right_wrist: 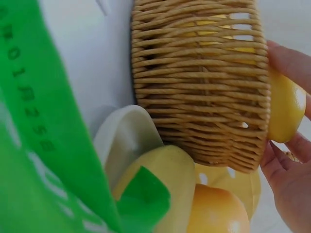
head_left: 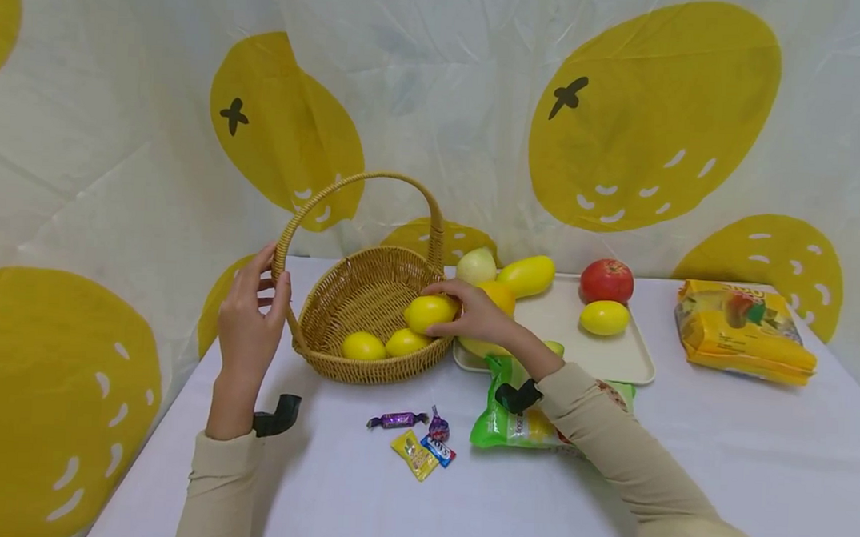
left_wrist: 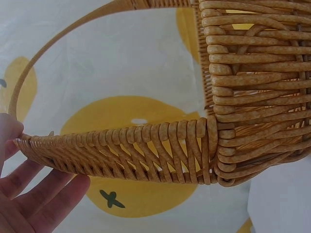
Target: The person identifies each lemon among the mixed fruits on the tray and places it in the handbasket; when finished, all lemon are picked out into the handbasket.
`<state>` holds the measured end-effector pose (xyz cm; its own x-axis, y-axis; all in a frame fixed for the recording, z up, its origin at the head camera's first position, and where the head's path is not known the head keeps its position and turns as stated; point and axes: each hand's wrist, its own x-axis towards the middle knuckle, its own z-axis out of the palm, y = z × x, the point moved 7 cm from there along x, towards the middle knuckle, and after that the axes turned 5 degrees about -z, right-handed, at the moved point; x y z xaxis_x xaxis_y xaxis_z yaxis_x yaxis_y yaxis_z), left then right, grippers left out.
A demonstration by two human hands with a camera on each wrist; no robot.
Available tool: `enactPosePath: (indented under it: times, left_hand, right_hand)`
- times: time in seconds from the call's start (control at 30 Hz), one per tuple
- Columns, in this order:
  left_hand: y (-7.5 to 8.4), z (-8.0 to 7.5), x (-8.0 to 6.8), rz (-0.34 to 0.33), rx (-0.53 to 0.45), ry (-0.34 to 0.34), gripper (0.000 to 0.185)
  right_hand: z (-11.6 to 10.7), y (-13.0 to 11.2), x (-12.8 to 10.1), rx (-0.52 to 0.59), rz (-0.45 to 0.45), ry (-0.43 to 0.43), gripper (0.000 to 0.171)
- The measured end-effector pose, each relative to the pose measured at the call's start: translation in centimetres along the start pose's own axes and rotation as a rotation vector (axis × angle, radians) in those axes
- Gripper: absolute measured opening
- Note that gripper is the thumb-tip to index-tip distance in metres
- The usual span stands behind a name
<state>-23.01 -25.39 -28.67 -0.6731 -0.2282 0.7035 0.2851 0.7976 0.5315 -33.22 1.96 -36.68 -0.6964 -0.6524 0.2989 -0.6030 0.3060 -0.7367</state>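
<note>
The lemon point(head_left: 428, 312) is sitting in the grip of the right hand point(head_left: 480, 312), at the right-hand rim of the wicker basket point(head_left: 368, 371). From the palm it is lying to the left, and its longer axis is running roughly left to right, so one end is pointing in over the basket's hollow while the other is facing back toward the palm. The fingers point(head_left: 442, 287) are curling over its far side and the thumb is bracing its near side, so they are gripping it between them. In the right wrist view the fruit is showing beyond the woven rim, partly hidden by the wall (whether it is touching the rim, the pictures are not settling).

Inside the basket, a second lemon point(head_left: 363, 346) and a third lemon point(head_left: 407, 344) are lying near the front wall. The held one is overlapping the third in the head view, though contact cannot be told.

The right hand is clearly being the nearer one. The left hand point(head_left: 246, 320) is standing at the opposite side, well apart from the fruit, its thumb and fingers pinching the left part of the handle point(head_left: 436, 230). What seems to be mattering most is the rim: the lemon is hanging on the basket's side of the tray point(head_left: 588, 355), which is resting just beside on the desk point(head_left: 319, 488).
</note>
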Motion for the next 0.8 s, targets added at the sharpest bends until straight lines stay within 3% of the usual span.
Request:
enactPosePath:
  times: [0.3, 0.57, 0.8]
  left_hand:
    - [0.1, 0.0, -0.2, 0.000, 0.031, 0.005, 0.042]
    - [0.1, 0.0, -0.2, -0.006, 0.029, 0.006, 0.043]
    - [0.1, 0.0, -0.3, -0.009, 0.021, -0.008, 0.043]
  right_hand:
    - [0.7, 0.0, 0.6, -0.036, 0.016, -0.020, 0.050]
    - [1.5, 0.4, 0.8, -0.106, 0.059, -0.123, 0.024]
    - [2.1, 0.1, 1.0, -0.121, 0.051, -0.171, 0.020]
